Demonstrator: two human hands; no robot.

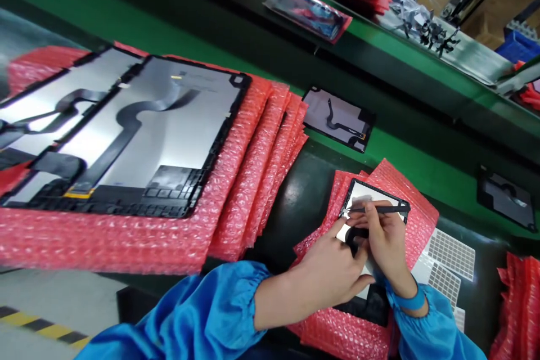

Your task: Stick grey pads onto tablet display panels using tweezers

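A display panel (382,194) with a black frame lies face down on red bubble wrap (411,202) in front of me. My right hand (386,244) pinches black tweezers (375,209) whose tips touch the panel's upper left part. My left hand (327,275) rests on the panel's lower left, fingers pressed against its black flex cable; I cannot see anything gripped in it. Both arms wear blue sleeves.
A tall stack of panels (139,140) on red bubble wrap (253,180) fills the left. Sticker sheets (453,253) lie to the right. Two panels (340,119) (506,199) ride a green conveyor (396,149). Bagged parts (307,11) sit beyond.
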